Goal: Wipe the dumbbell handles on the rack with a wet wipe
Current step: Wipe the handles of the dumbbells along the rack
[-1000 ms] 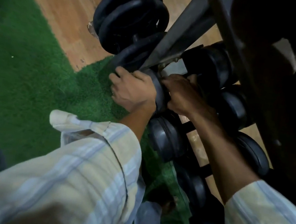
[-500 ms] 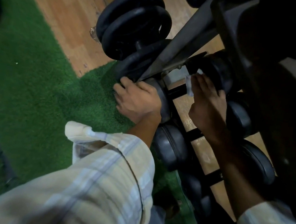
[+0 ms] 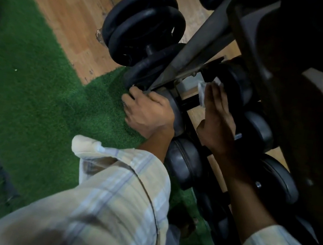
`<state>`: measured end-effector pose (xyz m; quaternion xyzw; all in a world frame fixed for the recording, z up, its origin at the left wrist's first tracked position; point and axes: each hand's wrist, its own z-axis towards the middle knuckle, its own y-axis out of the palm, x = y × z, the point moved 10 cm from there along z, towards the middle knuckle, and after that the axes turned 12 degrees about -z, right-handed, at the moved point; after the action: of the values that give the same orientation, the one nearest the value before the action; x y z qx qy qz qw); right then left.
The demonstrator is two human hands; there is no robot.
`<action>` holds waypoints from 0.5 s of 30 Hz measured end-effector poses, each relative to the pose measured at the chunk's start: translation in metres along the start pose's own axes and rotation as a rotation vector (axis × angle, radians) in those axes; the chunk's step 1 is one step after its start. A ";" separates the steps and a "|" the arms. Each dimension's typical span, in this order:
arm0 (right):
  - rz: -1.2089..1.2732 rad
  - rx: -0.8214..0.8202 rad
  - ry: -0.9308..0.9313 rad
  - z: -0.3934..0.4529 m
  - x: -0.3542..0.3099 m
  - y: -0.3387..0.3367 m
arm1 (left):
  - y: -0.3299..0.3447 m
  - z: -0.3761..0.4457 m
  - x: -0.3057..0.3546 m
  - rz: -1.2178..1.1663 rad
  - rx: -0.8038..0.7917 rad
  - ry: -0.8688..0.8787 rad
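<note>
Black dumbbells lie in a row on a dark metal rack point(image 3: 199, 44). My left hand point(image 3: 149, 114) grips the near head of one dumbbell point(image 3: 177, 114), fingers curled over its edge. That dumbbell's short black handle point(image 3: 189, 103) shows between my hands. My right hand point(image 3: 219, 120) lies flat with straight fingers against the far heads of the dumbbells. A white wet wipe point(image 3: 201, 93) is pressed under its fingers and sticks out by the fingertips. Most of the wipe is hidden under the hand.
Stacked black weight plates point(image 3: 144, 33) lean at the rack's far end. More dumbbells point(image 3: 183, 163) continue toward me along the lower tier. Green turf point(image 3: 35, 93) lies to the left, wooden floor point(image 3: 69, 3) beyond it. The upper rack shelf point(image 3: 288, 78) overhangs on the right.
My right hand has come off the handle and moved right and away, its fingers straightening over the wipe against the far dumbbell heads. The left hand keeps its grip.
</note>
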<state>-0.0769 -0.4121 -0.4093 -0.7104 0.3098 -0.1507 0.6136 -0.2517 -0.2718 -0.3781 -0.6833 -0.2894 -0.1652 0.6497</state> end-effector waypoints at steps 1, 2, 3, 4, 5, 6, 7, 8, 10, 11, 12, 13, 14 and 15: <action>-0.014 0.003 0.027 0.002 0.002 0.000 | 0.000 0.000 0.000 0.001 -0.002 0.001; -0.013 0.009 0.045 0.002 0.001 0.002 | 0.000 0.000 0.000 -0.001 -0.003 0.001; 0.021 0.012 0.067 0.001 -0.001 0.004 | 0.000 -0.001 0.001 -0.007 -0.004 0.001; 0.091 0.007 0.099 -0.002 -0.004 0.004 | 0.000 -0.001 0.001 -0.015 -0.005 0.001; 0.186 -0.013 0.136 -0.003 -0.007 0.005 | -0.001 -0.001 0.002 -0.020 -0.006 0.002; 0.295 -0.039 0.179 -0.006 -0.010 0.007 | -0.001 -0.001 0.003 -0.022 -0.006 0.004; 0.403 -0.072 0.225 -0.007 -0.012 0.009 | -0.001 -0.002 0.003 -0.023 -0.007 0.006; 0.501 -0.100 0.270 -0.007 -0.014 0.014 | -0.002 -0.002 0.004 -0.024 -0.006 0.008; 0.687 -0.138 0.380 -0.005 -0.016 0.025 | -0.003 -0.003 0.005 -0.027 0.004 0.010; 0.781 -0.144 0.463 -0.005 -0.015 0.029 | -0.004 -0.003 0.006 -0.031 0.009 0.010; 0.876 -0.133 0.559 -0.005 -0.014 0.030 | -0.004 -0.004 0.006 -0.036 0.011 0.008; 0.970 -0.115 0.645 -0.005 -0.015 0.028 | -0.004 -0.004 0.006 -0.040 0.011 0.007; 1.057 -0.090 0.711 -0.005 -0.017 0.022 | -0.004 -0.004 0.005 -0.041 0.011 0.006; 1.126 -0.069 0.758 -0.002 -0.019 0.017 | -0.003 -0.003 0.005 -0.038 0.009 0.006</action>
<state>-0.0971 -0.4033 -0.4226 -0.3580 0.8307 -0.0370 0.4247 -0.2492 -0.2741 -0.3718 -0.6742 -0.3014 -0.1783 0.6502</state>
